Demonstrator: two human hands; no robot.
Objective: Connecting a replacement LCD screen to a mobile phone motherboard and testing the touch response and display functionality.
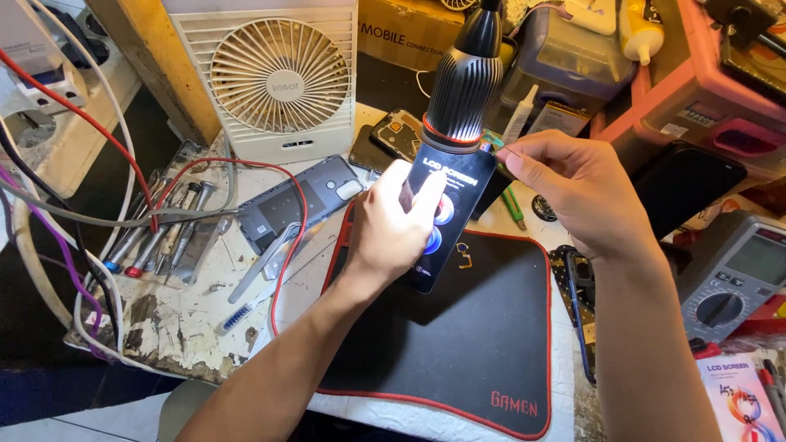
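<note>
Head view: dark phone screen [446, 217] clamped in left fingers [401, 217], right fingers [512, 157] pinching its top edge.

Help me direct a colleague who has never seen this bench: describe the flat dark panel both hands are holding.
Start at the black mat with the red edge. Above its upper left corner, the left hand and right hand hold the thin black panel. Unlike other bench items, it stands tilted under the ribbed lamp head, brightly lit.

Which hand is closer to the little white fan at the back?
Left. The left hand holds the dark screen panel just below and right of the white fan. The right hand is farther right, beyond the lamp.
</note>
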